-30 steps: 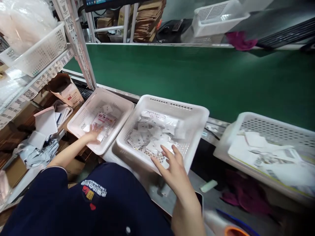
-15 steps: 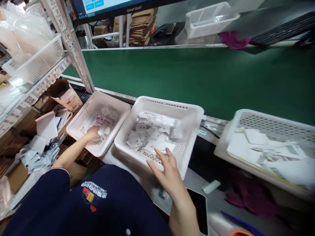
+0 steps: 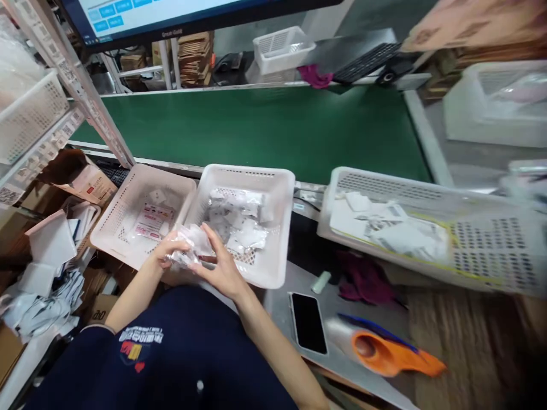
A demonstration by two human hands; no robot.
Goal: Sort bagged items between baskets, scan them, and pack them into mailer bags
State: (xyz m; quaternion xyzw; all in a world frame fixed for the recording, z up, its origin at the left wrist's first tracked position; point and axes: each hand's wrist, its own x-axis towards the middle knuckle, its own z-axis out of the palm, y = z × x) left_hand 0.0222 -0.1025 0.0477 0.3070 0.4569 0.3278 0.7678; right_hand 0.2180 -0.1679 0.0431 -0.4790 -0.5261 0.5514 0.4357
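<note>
A second ago the left hand (image 3: 164,257) lay inside the left basket (image 3: 123,213) and the right hand (image 3: 222,267) hovered spread at the near rim of the middle basket (image 3: 277,228). Both hands have since been drawn back and brought together in front of the body, just before the near edge where the two baskets meet. A clear plastic packet (image 3: 188,250) is now pinched between them: the left grip is closed on its left end, the right grip on its right side with the fingers curled over it. By this it is judged that one packet has been lifted out of a basket and is being handled or checked.

Three white perforated baskets are counted along the near edge of the green conveyor belt (image 3: 265,128), the third being the large basket (image 3: 470,250) of papers to the right, and further ones on the shelf at left and beyond the belt. One printed packet (image 3: 152,219) is left in the left basket; the packets in the middle basket are too many and too blurred to be counted. On the table are one black phone (image 3: 307,322), one orange tape dispenser (image 3: 380,350) and one purple cloth (image 3: 365,282)
</note>
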